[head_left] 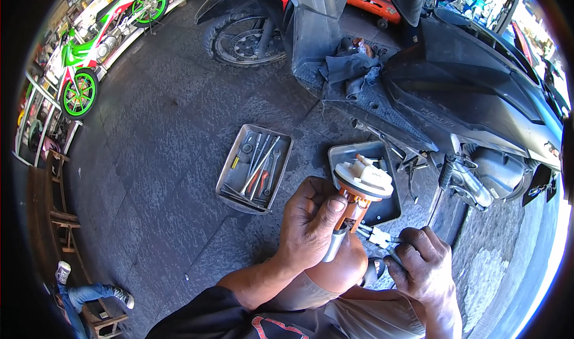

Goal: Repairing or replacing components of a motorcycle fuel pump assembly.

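A fuel pump module [354, 204] with a white cap, orange plastic body and silver lower cylinder is held upright over my knee. My left hand [312, 224] is closed round its body, thumb pressed against the orange part. My right hand [421, 266] is closed to the right of the pump and lower. From its fingers a grey cable with a white connector [379, 238] reaches toward the pump's lower body; whether the connector touches the pump I cannot tell. A thin metal rod [434, 210] shows just above the right knuckles; whether I hold it is unclear.
A tray [222, 170] of wrenches and other tools lies on the dark floor [143, 171]. A second tray [391, 210] is partly behind the pump. A grey scooter [472, 82] with a rag [353, 70] on its footboard stands ahead. A seated person's legs [89, 294] show at lower left.
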The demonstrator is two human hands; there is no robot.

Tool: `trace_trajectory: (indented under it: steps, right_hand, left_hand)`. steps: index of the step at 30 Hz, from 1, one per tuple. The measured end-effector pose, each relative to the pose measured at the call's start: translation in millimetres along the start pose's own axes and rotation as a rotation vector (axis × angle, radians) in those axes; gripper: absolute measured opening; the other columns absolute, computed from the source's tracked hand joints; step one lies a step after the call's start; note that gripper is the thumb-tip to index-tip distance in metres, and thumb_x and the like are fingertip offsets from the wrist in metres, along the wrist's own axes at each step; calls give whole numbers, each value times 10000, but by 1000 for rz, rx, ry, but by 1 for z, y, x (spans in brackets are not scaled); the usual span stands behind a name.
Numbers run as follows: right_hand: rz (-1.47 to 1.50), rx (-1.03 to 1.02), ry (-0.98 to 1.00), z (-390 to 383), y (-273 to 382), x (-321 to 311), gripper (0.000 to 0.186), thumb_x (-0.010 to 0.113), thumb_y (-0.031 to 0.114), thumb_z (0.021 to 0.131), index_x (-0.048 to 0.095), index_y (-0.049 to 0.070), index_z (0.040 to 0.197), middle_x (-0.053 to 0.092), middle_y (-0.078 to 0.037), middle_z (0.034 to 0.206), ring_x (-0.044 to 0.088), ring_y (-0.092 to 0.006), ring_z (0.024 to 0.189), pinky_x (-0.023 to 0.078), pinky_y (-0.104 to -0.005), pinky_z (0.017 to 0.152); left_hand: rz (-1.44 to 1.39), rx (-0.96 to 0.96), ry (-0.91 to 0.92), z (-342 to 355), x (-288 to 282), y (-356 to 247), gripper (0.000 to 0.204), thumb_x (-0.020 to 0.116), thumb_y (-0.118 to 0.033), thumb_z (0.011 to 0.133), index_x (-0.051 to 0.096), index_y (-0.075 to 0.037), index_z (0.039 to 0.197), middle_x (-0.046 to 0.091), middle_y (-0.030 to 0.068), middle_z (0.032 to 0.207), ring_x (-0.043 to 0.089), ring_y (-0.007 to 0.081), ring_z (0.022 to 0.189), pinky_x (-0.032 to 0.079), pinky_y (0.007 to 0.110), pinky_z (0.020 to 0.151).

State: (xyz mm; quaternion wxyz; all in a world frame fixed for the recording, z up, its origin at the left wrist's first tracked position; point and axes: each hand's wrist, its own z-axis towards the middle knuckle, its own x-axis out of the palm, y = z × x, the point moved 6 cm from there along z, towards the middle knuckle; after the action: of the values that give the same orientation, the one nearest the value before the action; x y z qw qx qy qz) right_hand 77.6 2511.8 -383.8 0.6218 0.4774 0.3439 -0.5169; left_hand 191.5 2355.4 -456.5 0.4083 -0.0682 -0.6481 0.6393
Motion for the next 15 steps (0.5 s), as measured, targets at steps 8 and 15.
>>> trace_trajectory:
  steps: [8,15]
  right_hand:
    - [-96,88,35,3,7,-4,258,752,239,738,620,46,847,616,-144,1031,611,-302,843,518,-447,746]
    - [-30,195,27,-23,4,15,238,707,177,764,620,8,908,598,-218,1139,610,-406,1005,476,-518,874]
  left_hand:
    - [-26,-41,-2,2,0,4,331,577,-328,1011,510,-11,1078,668,66,906,629,62,846,474,192,736]
    - [-285,-146,-30,8,-2,-5,441,516,-487,995,507,-59,1103,637,101,846,634,136,580,553,272,473]
